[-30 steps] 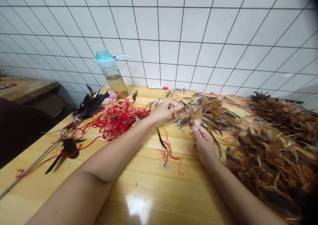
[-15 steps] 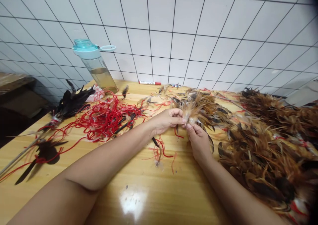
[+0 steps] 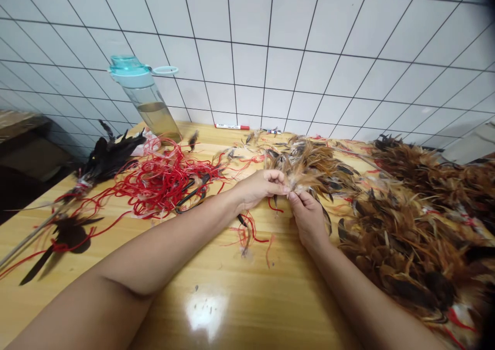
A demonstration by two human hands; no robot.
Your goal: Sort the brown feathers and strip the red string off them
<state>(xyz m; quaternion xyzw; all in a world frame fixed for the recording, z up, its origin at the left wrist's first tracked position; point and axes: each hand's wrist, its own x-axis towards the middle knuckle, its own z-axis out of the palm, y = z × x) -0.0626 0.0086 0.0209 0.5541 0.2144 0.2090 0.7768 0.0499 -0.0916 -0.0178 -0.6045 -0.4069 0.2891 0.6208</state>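
Near the middle of the wooden table [image 3: 247,298], my left hand [image 3: 268,187] and my right hand [image 3: 309,213] meet with their fingertips close together. Each is closed in a pinch at the pale, fluffy base of a brown feather tuft [image 3: 299,180]. Exactly how much of the tuft each hand grips is hidden by the fingers. Just behind them lies a pile of loose brown feathers [image 3: 325,159]. Short pieces of red string [image 3: 255,231] lie on the table below my left wrist.
A red string tangle [image 3: 158,185] with black-handled scissors [image 3: 193,195] lies left. Behind it stands a water bottle [image 3: 150,102]. A black feather bundle [image 3: 108,156] on a stick is at far left. Large brown feather bundles [image 3: 406,257] cover the right. A red marker [image 3: 232,127] lies by the wall.
The view has shifted very slightly. Both hands stay pinched together at the feather tuft, with the right fingertips a little further left than before.
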